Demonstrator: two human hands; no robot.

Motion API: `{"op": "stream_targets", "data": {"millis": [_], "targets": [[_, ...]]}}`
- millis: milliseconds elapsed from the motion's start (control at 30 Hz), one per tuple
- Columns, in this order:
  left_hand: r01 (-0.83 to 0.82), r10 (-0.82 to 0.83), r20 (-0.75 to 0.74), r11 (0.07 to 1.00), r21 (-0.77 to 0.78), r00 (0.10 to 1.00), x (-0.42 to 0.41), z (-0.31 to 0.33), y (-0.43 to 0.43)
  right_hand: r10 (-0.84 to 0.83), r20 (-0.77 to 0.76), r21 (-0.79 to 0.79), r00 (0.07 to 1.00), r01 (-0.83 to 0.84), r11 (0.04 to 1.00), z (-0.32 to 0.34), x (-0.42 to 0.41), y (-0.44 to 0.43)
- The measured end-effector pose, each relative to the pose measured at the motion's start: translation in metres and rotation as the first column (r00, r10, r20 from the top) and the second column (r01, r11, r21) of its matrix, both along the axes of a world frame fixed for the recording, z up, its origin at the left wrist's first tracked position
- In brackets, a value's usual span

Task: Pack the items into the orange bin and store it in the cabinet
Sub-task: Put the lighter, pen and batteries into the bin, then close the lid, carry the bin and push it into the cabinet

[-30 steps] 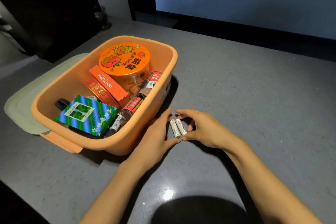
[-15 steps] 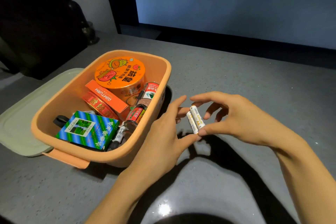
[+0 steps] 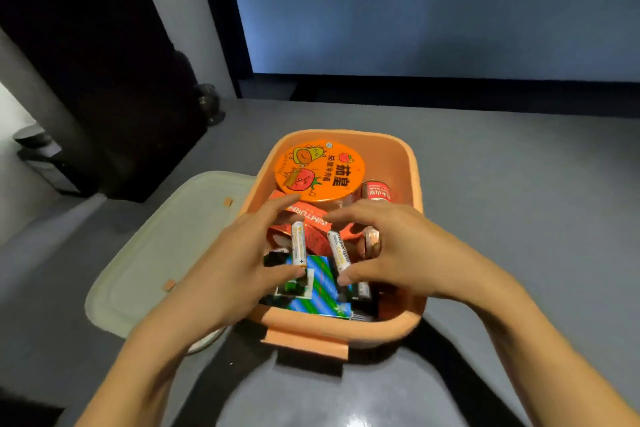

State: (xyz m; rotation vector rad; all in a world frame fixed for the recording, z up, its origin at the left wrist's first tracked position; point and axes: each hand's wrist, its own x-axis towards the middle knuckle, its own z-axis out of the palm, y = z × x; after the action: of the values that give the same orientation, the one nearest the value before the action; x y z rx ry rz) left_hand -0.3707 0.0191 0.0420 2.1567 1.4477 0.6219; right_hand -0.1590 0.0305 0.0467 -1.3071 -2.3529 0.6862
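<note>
The orange bin [image 3: 412,184] stands on the grey counter, holding a round orange noodle tub [image 3: 320,170], an orange box, a red can [image 3: 376,189] and a blue-green striped box [image 3: 320,291]. Both hands hover over the bin's near half. My left hand [image 3: 239,270] pinches one white battery [image 3: 298,244] between thumb and fingers. My right hand [image 3: 398,253] pinches a second white battery [image 3: 338,251] the same way. The two batteries are a little apart, above the striped box.
The bin's pale green lid [image 3: 166,253] lies flat on the counter, left of the bin and touching it. A dark cabinet front [image 3: 104,73] rises at the back left. A small dark vessel [image 3: 209,104] stands at its foot.
Both hands lifted the pair of batteries off the counter and carried them left over the bin. The batteries are now split, one in each hand. The head moved so the bin is centred.
</note>
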Motion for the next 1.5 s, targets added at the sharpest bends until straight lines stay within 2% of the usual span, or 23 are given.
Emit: {"op": "stream_targets", "data": {"millis": [167, 300, 600, 800, 967, 1067, 1167, 1300, 1400, 1500], "targets": [[0.099, -0.1, -0.021, 0.994, -0.035, 0.995, -0.027, -0.016, 0.016, -0.16, 0.09, 0.021, 0.983, 0.158, 0.987, -0.01, -0.034, -0.002], [0.129, -0.129, 0.023, 0.991, -0.043, 0.991, -0.039, -0.017, 0.02, -0.228, 0.094, 0.031, 0.969, 0.226, 0.974, -0.007, -0.04, -0.006], [0.083, -0.086, 0.051, 0.995, 0.063, 0.995, -0.058, -0.01, 0.022, -0.189, 0.084, 0.04, 0.978, 0.186, 0.982, 0.006, -0.051, 0.001], [-0.091, 0.091, 0.013, 0.992, 0.089, 0.996, -0.092, -0.011, 0.023, -0.075, 0.075, 0.044, 0.994, 0.072, 0.996, 0.012, -0.082, 0.017], [-0.234, 0.234, 0.002, 0.971, 0.045, 0.972, -0.134, -0.037, 0.036, 0.004, 0.117, 0.043, 0.993, -0.009, 0.999, 0.012, -0.11, 0.031], [-0.328, 0.328, -0.103, 0.945, 0.018, 0.939, -0.16, -0.067, 0.049, 0.026, 0.103, 0.047, 0.994, -0.031, 0.998, 0.008, -0.121, 0.034], [-0.428, 0.4, -0.27, 0.902, -0.053, 0.876, -0.181, -0.094, 0.062, 0.049, 0.097, 0.024, 0.994, -0.051, 0.998, 0.003, -0.127, 0.034], [-0.497, 0.387, -0.436, 0.85, -0.172, 0.813, -0.196, -0.116, 0.072, 0.047, 0.111, 0.02, 0.993, -0.05, 0.999, -0.002, -0.129, 0.034], [-0.503, 0.399, -0.392, 0.838, -0.209, 0.829, -0.195, -0.117, 0.075, 0.039, 0.1, -0.001, 0.994, -0.039, 0.999, -0.002, -0.129, 0.034], [-0.535, 0.49, -0.231, 0.816, -0.218, 0.841, -0.193, -0.106, 0.076, 0.031, 0.1, -0.013, 0.995, -0.03, 0.999, -0.003, -0.127, 0.033]]}}
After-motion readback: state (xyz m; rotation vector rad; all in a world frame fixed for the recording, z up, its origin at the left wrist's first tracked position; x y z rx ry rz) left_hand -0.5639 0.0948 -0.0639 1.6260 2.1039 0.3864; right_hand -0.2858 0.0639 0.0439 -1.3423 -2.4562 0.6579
